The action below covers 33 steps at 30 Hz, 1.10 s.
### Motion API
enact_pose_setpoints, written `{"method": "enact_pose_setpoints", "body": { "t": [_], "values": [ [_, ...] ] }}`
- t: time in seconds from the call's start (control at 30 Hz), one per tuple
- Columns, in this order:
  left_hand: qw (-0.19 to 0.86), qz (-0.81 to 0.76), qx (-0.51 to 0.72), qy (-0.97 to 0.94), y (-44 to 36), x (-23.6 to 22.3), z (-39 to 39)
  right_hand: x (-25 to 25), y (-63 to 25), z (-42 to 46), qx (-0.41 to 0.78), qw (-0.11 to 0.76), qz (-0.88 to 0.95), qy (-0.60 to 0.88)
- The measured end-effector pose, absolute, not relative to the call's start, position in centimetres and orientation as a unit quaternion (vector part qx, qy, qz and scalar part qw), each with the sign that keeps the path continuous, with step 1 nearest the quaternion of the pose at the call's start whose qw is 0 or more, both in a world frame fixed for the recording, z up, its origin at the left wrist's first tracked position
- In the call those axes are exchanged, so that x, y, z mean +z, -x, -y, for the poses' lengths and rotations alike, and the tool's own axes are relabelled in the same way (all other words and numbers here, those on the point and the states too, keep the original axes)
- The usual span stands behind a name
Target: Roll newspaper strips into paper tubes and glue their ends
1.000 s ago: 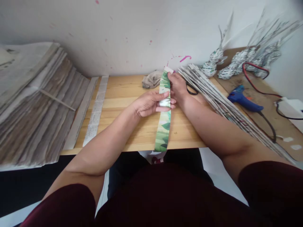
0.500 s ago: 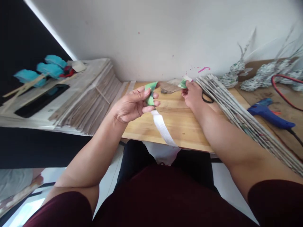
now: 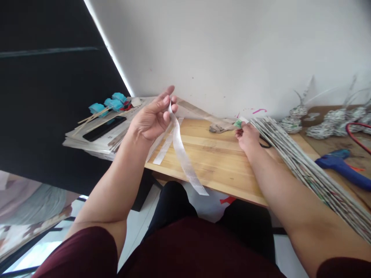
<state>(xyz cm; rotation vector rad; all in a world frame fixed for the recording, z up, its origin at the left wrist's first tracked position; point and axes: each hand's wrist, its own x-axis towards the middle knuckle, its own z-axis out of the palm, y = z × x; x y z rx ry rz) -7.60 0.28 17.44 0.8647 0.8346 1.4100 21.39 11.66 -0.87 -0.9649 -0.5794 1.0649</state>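
Observation:
My left hand (image 3: 152, 121), raised above the table's left part, pinches a white ribbon (image 3: 182, 154) between thumb and fingers. The loose end hangs down past the table's front edge. From the same hand a sheer strip (image 3: 199, 109) runs slanting down to my right hand (image 3: 248, 137). My right hand is closed on a small green and white piece (image 3: 238, 123) near the back of the table. Whether the hanging ribbon and the sheer strip are one length I cannot tell.
Rolled newspaper sticks (image 3: 301, 170) lie at right, beside dark scissor-like handles (image 3: 266, 142) and a blue glue gun (image 3: 344, 168). Woven paper shapes (image 3: 327, 123) stand behind. A phone (image 3: 104, 128) and blue flowers (image 3: 113, 103) rest on stacked paper (image 3: 72, 141) at left.
The green piece earlier in my left hand no longer shows there. A sheer strip now stretches between my hands. The view has shifted, with the table lower in it.

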Motion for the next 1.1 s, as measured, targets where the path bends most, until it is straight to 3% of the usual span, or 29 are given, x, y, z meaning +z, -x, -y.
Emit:
{"method": "enact_pose_setpoints", "body": {
  "t": [0.47,0.83,1.1],
  "values": [
    [0.574,-0.218,0.701,-0.363,13.1,20.4,3.4,-0.7,-21.5,-11.5,0.485,0.721,0.236,0.434],
    [0.395,-0.189,0.807,-0.397,18.1,20.4,4.0,-1.4,-22.1,-12.2,0.477,0.731,0.247,0.421],
    [0.39,-0.123,0.854,-0.323,21.6,18.9,4.0,-1.4,-22.1,-12.3,0.45,0.739,0.262,0.427]
  ]
}}
